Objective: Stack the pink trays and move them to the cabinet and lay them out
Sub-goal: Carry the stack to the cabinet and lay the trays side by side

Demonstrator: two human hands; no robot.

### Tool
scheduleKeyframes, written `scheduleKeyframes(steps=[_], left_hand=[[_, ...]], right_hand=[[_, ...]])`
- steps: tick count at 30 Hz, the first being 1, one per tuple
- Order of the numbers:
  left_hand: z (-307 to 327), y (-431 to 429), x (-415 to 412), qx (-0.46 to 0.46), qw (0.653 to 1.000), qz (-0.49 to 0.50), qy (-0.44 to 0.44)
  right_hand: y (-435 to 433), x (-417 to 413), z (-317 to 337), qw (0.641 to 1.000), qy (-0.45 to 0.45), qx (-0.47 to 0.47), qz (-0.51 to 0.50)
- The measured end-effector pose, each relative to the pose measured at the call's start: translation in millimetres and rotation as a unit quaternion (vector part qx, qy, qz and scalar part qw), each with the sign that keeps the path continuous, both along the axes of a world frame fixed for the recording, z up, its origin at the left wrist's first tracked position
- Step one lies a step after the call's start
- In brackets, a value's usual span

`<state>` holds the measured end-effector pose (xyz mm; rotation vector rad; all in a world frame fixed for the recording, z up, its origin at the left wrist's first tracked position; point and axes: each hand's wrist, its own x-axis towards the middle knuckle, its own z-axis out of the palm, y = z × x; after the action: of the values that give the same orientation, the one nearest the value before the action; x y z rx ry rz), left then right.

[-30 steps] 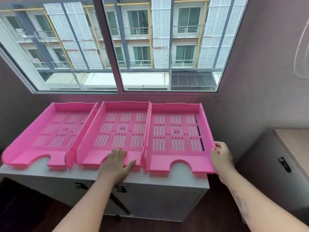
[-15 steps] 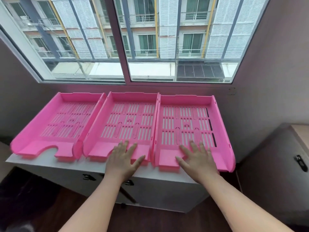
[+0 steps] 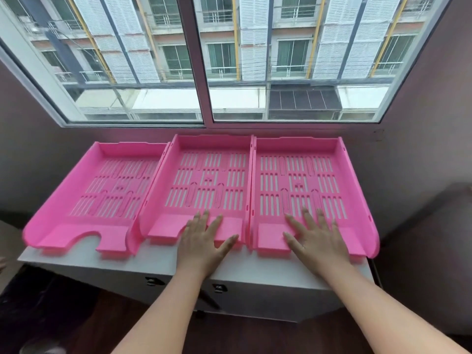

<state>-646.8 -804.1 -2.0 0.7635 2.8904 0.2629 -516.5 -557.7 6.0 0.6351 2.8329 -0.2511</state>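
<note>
Three pink slotted trays lie side by side on a white cabinet under the window. The left tray sits slightly askew, its right edge tucked under the middle tray. The right tray touches the middle one along its side wall. My left hand rests flat, fingers spread, on the front lip of the middle tray. My right hand lies flat, fingers spread, on the front of the right tray. Neither hand grips anything.
A large window runs behind the cabinet, and a dark wall closes the right side. A second low cabinet stands at the right. Dark wooden floor lies below, in front of the white cabinet's doors.
My right hand left the right tray's outer side wall and came to lie flat on that tray's front. The left hand stayed on the middle tray. The view came closer.
</note>
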Motion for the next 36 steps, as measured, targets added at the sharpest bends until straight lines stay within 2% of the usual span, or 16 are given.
scheduleKeyframes(steps=[9,14,18,21,23,26,28,36], left_hand=[[-2.0,-0.8,-12.1,0.008,1.0,-0.005,-0.008],[11.1,-9.4,-28.6,-0.011,0.998,-0.06,0.002],[30.4,-39.4,-46.6,0.03,0.992,-0.048,0.113],[39.5,-68.8,-65.9,0.025,0.99,0.023,0.135],[40.7,-86.4,-77.7,0.025,0.992,0.091,0.087],[44.9,-99.0,-87.2,0.104,0.977,0.173,-0.063],[45.5,-100.0,-93.3,0.145,0.966,0.185,-0.109],[39.1,-96.7,-120.8,0.186,0.952,0.172,-0.172]], right_hand=[[-0.2,-14.5,-0.1,1.0,-0.011,0.002,-0.005],[0.1,-24.0,12.2,0.998,-0.028,-0.045,-0.026],[-20.2,-40.2,32.6,0.987,0.091,-0.11,-0.077],[-44.4,-61.6,48.2,0.971,0.143,-0.174,-0.079],[-63.8,-76.4,53.6,0.961,0.14,-0.221,-0.092],[-91.1,-96.2,52.1,0.942,0.113,-0.292,-0.117],[-105.0,-103.2,47.8,0.931,0.115,-0.32,-0.135],[-117.4,-111.1,43.8,0.949,0.129,-0.23,-0.17]])
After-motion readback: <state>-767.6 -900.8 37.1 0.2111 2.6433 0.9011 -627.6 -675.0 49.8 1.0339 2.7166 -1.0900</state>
